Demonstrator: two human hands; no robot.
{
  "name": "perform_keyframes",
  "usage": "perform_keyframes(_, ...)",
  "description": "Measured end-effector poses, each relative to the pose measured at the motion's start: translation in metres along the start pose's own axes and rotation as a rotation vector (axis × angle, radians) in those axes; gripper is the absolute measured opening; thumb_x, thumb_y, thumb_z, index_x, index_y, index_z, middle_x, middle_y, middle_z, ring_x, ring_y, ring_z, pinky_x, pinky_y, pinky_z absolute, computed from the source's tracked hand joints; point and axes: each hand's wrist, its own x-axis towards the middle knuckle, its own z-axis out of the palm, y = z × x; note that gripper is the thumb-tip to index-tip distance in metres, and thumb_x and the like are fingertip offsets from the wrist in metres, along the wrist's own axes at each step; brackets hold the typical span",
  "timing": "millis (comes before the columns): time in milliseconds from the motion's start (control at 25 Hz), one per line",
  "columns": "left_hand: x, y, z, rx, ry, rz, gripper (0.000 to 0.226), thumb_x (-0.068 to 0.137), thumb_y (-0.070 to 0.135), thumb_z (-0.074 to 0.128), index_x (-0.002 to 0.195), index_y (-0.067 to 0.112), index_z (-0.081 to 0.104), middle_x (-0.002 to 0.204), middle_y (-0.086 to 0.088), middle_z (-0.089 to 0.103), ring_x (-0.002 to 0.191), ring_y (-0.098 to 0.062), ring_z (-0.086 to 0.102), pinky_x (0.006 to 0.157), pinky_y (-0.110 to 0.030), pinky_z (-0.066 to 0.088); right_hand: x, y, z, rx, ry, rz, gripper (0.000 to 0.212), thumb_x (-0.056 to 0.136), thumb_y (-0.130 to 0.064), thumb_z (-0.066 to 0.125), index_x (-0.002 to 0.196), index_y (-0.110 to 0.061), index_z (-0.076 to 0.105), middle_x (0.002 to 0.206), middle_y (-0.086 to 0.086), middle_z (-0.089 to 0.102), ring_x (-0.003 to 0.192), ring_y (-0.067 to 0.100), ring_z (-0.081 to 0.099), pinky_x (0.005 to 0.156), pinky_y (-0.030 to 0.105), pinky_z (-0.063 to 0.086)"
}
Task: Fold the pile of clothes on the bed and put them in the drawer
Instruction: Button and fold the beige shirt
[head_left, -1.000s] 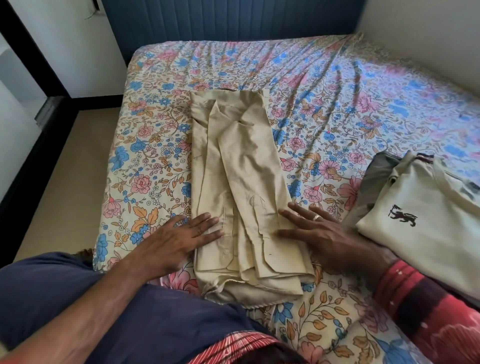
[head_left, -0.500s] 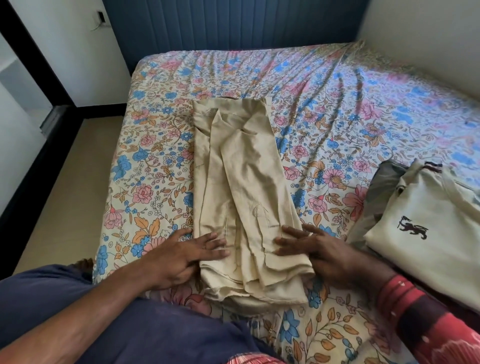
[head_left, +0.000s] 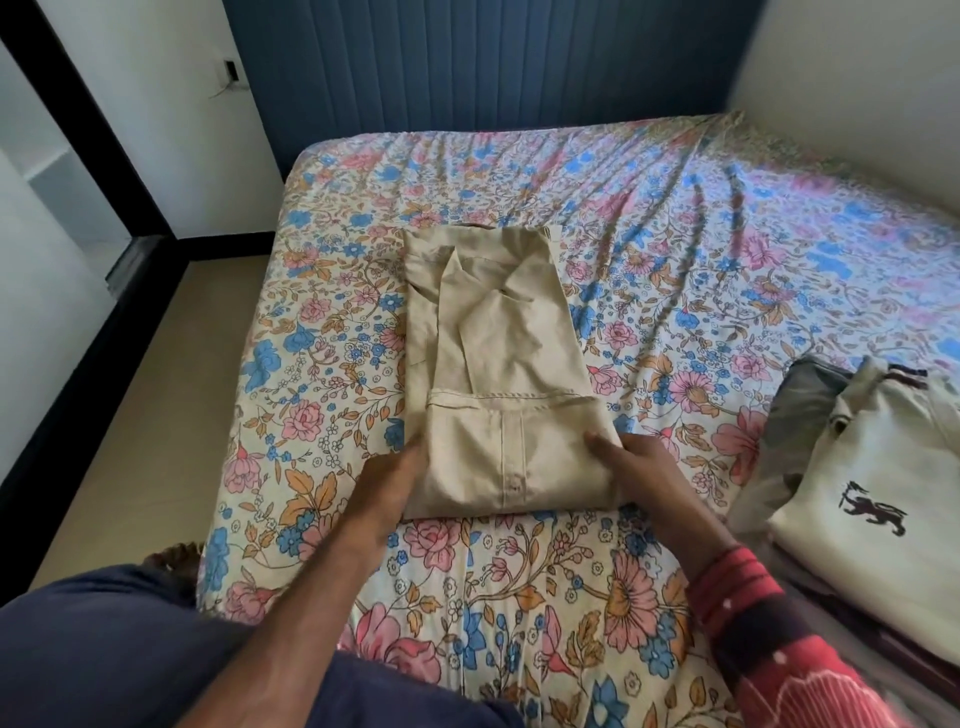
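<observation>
A beige shirt (head_left: 498, 364) lies lengthwise in the middle of the floral bed (head_left: 675, 249). Its near end is doubled back over itself, with the button strip showing on top. My left hand (head_left: 387, 488) grips the left side of that folded flap, thumb on top and fingers hidden under the cloth. My right hand (head_left: 641, 467) grips the right side the same way. At the bed's right edge sits a stack of clothes: a cream T-shirt with a dark lion print (head_left: 872, 493) on top of a grey garment (head_left: 800, 410).
A blue padded headboard (head_left: 493, 67) stands at the far end, with a white wall (head_left: 857, 88) along the bed's right side. Beige floor (head_left: 140, 415) runs along the left of the bed, bordered by a black frame (head_left: 78, 374). No drawer is in view.
Both hands went from lying flat on the shirt's near end to gripping it, and that end has been folded up and away over the shirt. The camera moved back.
</observation>
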Motion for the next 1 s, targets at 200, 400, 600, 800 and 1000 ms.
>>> perform_keyframes(200,-0.003,-0.009,0.030,0.079,0.371,0.106,0.037,0.099,0.032,0.065,0.070,0.011,0.059,0.061,0.000,0.053,0.053,-0.015,0.043,0.054,-0.025,0.035,0.001,0.010,0.022,-0.152,0.248,-0.061,0.043,0.103,-0.052,0.051,0.094,-0.012,0.067,0.086,0.009,0.072,0.077,0.029,0.070,0.073,0.050,0.062)
perform_keyframes(400,-0.008,-0.014,0.027,0.154,0.444,0.170,0.038,0.105,0.027,0.054,0.072,0.010,0.057,0.063,-0.001,0.054,0.047,-0.011,0.043,0.043,-0.021,0.031,-0.002,0.009,0.024,-0.546,0.372,-0.263,0.047,0.106,-0.055,0.034,0.100,-0.015,0.059,0.082,0.000,0.063,0.073,0.022,0.062,0.066,0.042,0.055)
perform_keyframes(600,0.003,0.006,0.032,0.408,0.555,0.257,0.048,0.100,0.057,0.050,0.087,0.013,0.062,0.071,0.004,0.061,0.057,-0.010,0.055,0.049,-0.024,0.030,0.014,-0.007,0.021,-0.599,0.365,-0.241,0.053,0.105,-0.059,0.034,0.088,-0.017,0.060,0.079,0.000,0.066,0.070,0.022,0.065,0.065,0.037,0.055)
perform_keyframes(800,0.032,0.009,0.029,0.535,0.624,0.247,0.042,0.102,0.050,0.052,0.101,0.011,0.066,0.073,0.003,0.063,0.057,-0.010,0.055,0.051,-0.023,0.030,0.033,-0.007,0.021,-0.656,0.351,-0.281,0.048,0.106,-0.056,0.038,0.091,-0.016,0.061,0.076,-0.002,0.062,0.067,0.025,0.064,0.058,0.035,0.052)
perform_keyframes(1000,0.031,0.014,0.030,0.597,0.670,0.249,0.040,0.100,0.051,0.057,0.104,0.012,0.058,0.082,-0.001,0.065,0.056,-0.008,0.047,0.051,-0.023,0.025,0.037,-0.010,0.026,-0.701,0.411,-0.227,0.050,0.095,-0.067,0.048,0.111,-0.021,0.061,0.089,0.004,0.071,0.073,0.024,0.067,0.072,0.041,0.060)
